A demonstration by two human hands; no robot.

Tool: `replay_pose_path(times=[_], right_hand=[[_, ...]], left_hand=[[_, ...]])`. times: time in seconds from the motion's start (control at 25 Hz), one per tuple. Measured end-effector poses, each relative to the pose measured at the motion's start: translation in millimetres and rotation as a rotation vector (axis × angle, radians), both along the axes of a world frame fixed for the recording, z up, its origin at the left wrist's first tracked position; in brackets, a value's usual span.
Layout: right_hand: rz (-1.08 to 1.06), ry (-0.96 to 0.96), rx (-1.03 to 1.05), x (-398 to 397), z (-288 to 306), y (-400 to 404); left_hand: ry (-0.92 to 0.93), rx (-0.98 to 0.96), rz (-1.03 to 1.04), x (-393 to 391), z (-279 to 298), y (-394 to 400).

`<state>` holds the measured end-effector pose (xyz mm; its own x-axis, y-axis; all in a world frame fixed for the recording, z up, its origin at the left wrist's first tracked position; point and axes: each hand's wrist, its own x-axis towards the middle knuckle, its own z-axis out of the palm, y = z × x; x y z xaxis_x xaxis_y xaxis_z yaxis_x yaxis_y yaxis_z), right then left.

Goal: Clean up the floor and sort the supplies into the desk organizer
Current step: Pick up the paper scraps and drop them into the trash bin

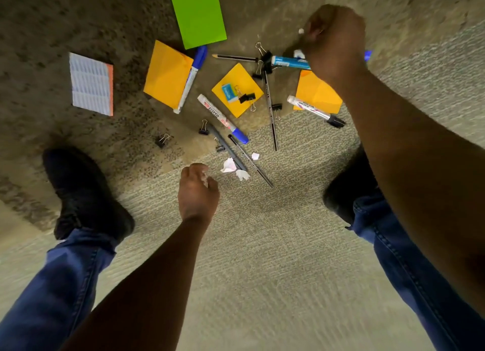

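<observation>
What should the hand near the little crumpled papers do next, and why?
Probably the left hand should reach a bit forward and pinch up the nearest paper scrap. That hand is loosely curled, seems already to hold something white, and hovers just beside three scraps on the carpet. The right hand is busy farther off, above the blue-labelled marker.

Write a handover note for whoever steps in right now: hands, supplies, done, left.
Left hand: closed on a white scrap, low over the beige carpet.
Right hand: closed, a small white scrap at its fingers, above the blue-labelled marker.
Three crumpled white paper scraps lie ahead of the left hand.
Markers, pencils, black binder clips, orange sticky pads and the green card all on the floor.
Organizer not in view; nothing visibly sorted.
</observation>
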<state>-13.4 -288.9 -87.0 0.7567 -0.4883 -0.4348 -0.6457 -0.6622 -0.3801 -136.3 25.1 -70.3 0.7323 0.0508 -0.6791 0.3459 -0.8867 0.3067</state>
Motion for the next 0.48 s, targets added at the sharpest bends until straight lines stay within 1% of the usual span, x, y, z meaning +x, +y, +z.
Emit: replay_pose_path(times=[0.04, 0.08, 0.12, 0.2, 0.24, 0.28, 0.36, 0.48], right_hand=[[-0.053, -0.092, 0.083, -11, 11, 13], [-0.084, -0.144, 0.153, -26, 20, 28], [-0.082, -0.143, 0.206, -44, 26, 46], [-0.031, -0.024, 0.283, -84, 30, 80], [0.012, 0.055, 0.307, -102, 28, 94], [0.058, 0.132, 0.324, -119, 22, 106], [0.166, 0.259, 0.301, -143, 8, 121], [0.326, 0.333, 0.221, -154, -11, 133]], left_hand=[[0.037, -0.011, -0.091, 0, -1, 2], [0.069, -0.028, -0.185, -1, -3, 1], [0.091, -0.044, -0.282, -2, -5, -1], [0.08, -0.037, -0.479, -5, -11, -9], [0.061, -0.024, -0.543, -7, -15, -13], [0.042, -0.016, -0.567, -9, -19, -16], [0.01, -0.027, -0.534, -12, -26, -18], [0.002, -0.04, -0.537, -14, -35, -11]])
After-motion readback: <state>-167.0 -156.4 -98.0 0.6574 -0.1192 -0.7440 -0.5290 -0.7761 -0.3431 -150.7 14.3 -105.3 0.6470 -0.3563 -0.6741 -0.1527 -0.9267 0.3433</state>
